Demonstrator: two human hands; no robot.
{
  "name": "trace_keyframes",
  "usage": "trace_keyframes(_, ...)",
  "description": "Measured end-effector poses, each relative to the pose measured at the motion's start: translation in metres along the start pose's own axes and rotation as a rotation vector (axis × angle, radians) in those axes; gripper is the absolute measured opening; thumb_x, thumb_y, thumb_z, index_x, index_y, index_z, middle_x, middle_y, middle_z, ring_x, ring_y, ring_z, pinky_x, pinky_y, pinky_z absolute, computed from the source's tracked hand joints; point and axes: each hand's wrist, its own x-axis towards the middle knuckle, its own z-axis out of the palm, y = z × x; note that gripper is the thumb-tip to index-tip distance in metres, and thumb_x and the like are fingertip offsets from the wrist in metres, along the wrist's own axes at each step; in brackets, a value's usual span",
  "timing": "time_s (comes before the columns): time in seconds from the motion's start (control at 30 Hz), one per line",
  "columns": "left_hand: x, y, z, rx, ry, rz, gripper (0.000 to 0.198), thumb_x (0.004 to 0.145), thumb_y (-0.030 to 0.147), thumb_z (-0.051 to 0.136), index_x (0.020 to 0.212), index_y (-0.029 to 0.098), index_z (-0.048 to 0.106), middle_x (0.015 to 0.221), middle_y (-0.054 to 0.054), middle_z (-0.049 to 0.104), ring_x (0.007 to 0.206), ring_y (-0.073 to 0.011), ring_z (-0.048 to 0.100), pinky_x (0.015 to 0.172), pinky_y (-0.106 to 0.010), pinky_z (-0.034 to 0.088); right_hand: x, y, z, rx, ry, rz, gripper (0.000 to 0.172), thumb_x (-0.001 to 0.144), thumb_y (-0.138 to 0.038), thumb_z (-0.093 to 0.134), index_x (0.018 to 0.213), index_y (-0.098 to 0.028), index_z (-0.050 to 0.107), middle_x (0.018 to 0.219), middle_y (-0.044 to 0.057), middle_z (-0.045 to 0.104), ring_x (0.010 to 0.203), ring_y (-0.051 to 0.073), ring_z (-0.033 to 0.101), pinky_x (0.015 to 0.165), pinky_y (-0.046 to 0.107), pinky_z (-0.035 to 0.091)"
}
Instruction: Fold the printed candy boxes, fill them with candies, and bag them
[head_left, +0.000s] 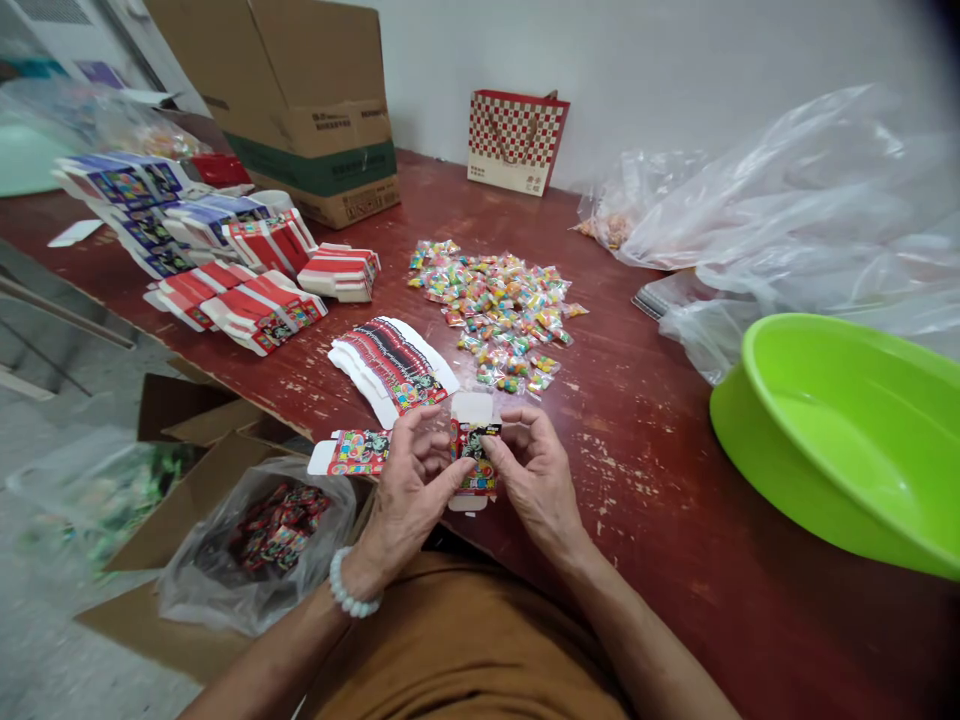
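Observation:
A small printed candy box, red, black and green with white end flaps sticking out, is held upright between my two hands near the table's front edge. My left hand grips its left side, thumb across the front. On the right side, my right hand pinches it with the thumb on the printed face. Another flat box lies beside my left hand. Beyond the hands a fanned stack of flat boxes rests on the table, next to a heap of small clear candy packets.
Bundled flat boxes stand at the left before a large cardboard carton. A green basin and plastic bags occupy the right. A paper gift bag leans at the wall. Below left, an open carton holds a bag of wrapped pieces.

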Motion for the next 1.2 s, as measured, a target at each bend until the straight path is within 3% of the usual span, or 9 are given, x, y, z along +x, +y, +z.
trace_keyframes(0.23, 0.0, 0.0, -0.005, 0.059, -0.108, -0.014, 0.037, 0.083, 0.034, 0.075, 0.117, 0.024, 0.063, 0.099, -0.003, 0.071, 0.087, -0.0192, 0.067, 0.077, -0.028, 0.055, -0.002, 0.005, -0.007, -0.053, -0.068, -0.022, 0.022, 0.091, -0.036, 0.066, 0.109, -0.023, 0.067, 0.096, 0.003, 0.071, 0.082, 0.017, 0.065, 0.074, 0.029, 0.051)
trace_keyframes(0.4, 0.004, -0.001, -0.01, 0.0, -0.18, -0.087, 0.023, 0.089, 0.039, 0.068, 0.102, 0.02, 0.067, 0.09, -0.001, 0.071, 0.077, -0.0151, 0.064, 0.067, -0.023, 0.051, 0.012, 0.0, -0.017, 0.038, -0.167, 0.201, 0.027, 0.079, -0.043, 0.078, 0.078, -0.018, 0.067, 0.077, 0.001, 0.068, 0.071, 0.015, 0.06, 0.07, 0.03, 0.049)
trace_keyframes(0.5, 0.006, -0.004, -0.012, 0.057, -0.159, -0.033, 0.021, 0.091, 0.039, 0.066, 0.097, 0.019, 0.07, 0.087, -0.001, 0.07, 0.076, -0.0136, 0.061, 0.068, -0.023, 0.049, 0.017, -0.001, -0.018, 0.105, -0.169, 0.252, 0.033, 0.068, -0.039, 0.086, 0.085, -0.019, 0.065, 0.074, -0.002, 0.065, 0.066, 0.013, 0.058, 0.066, 0.027, 0.048)
trace_keyframes(0.6, 0.007, -0.009, -0.012, 0.039, -0.125, 0.021, 0.019, 0.087, 0.036, 0.072, 0.092, 0.018, 0.069, 0.089, -0.001, 0.07, 0.08, -0.0134, 0.062, 0.074, -0.022, 0.049, 0.016, 0.001, -0.017, 0.056, -0.227, 0.196, 0.033, 0.072, -0.037, 0.084, 0.095, -0.021, 0.066, 0.076, -0.003, 0.064, 0.066, 0.012, 0.057, 0.065, 0.025, 0.047)
trace_keyframes(0.73, 0.006, -0.008, -0.01, -0.22, -0.076, -0.109, 0.04, 0.079, 0.034, 0.081, 0.108, 0.022, 0.057, 0.086, 0.003, 0.069, 0.076, -0.0116, 0.064, 0.071, -0.02, 0.051, 0.011, 0.004, -0.017, -0.147, -0.213, -0.015, 0.017, 0.082, -0.034, 0.074, 0.077, -0.019, 0.069, 0.074, 0.001, 0.064, 0.07, 0.014, 0.057, 0.064, 0.026, 0.046)
trace_keyframes(0.83, 0.002, -0.003, -0.006, -0.345, -0.235, -0.337, 0.048, 0.086, 0.048, 0.071, 0.123, 0.023, 0.053, 0.086, -0.001, 0.07, 0.067, -0.0149, 0.067, 0.061, -0.024, 0.054, 0.008, 0.004, -0.018, -0.21, -0.163, -0.14, 0.011, 0.085, -0.03, 0.071, 0.08, -0.02, 0.071, 0.075, 0.001, 0.064, 0.067, 0.014, 0.059, 0.062, 0.026, 0.046)
trace_keyframes(0.97, -0.002, -0.005, -0.001, -0.44, -0.317, -0.5, 0.055, 0.095, 0.059, 0.05, 0.134, 0.02, 0.054, 0.075, -0.004, 0.07, 0.047, -0.016, 0.063, 0.044, -0.026, 0.052, 0.005, -0.002, -0.017, -0.252, -0.285, -0.228, 0.012, 0.09, -0.029, 0.067, 0.083, -0.02, 0.071, 0.086, 0.004, 0.072, 0.081, 0.017, 0.067, 0.072, 0.029, 0.052)
trace_keyframes(1.1, 0.0, -0.012, 0.002, -0.448, -0.291, -0.5, 0.057, 0.097, 0.061, 0.044, 0.137, 0.023, 0.055, 0.077, -0.005, 0.071, 0.046, -0.0155, 0.063, 0.044, -0.025, 0.051, 0.008, -0.006, -0.013, -0.129, -0.298, -0.017, 0.014, 0.088, -0.031, 0.069, 0.081, -0.019, 0.068, 0.099, 0.006, 0.075, 0.062, 0.012, 0.066, 0.058, 0.026, 0.052)
trace_keyframes(1.2, 0.002, -0.012, 0.004, -0.358, -0.237, -0.496, 0.061, 0.095, 0.064, 0.045, 0.133, 0.019, 0.06, 0.074, -0.006, 0.071, 0.046, -0.0154, 0.063, 0.043, -0.024, 0.05, 0.017, -0.005, -0.01, 0.055, -0.323, 0.224, 0.019, 0.081, -0.035, 0.076, 0.083, -0.018, 0.068, 0.087, 0.004, 0.075, 0.045, 0.009, 0.058, 0.045, 0.025, 0.049)
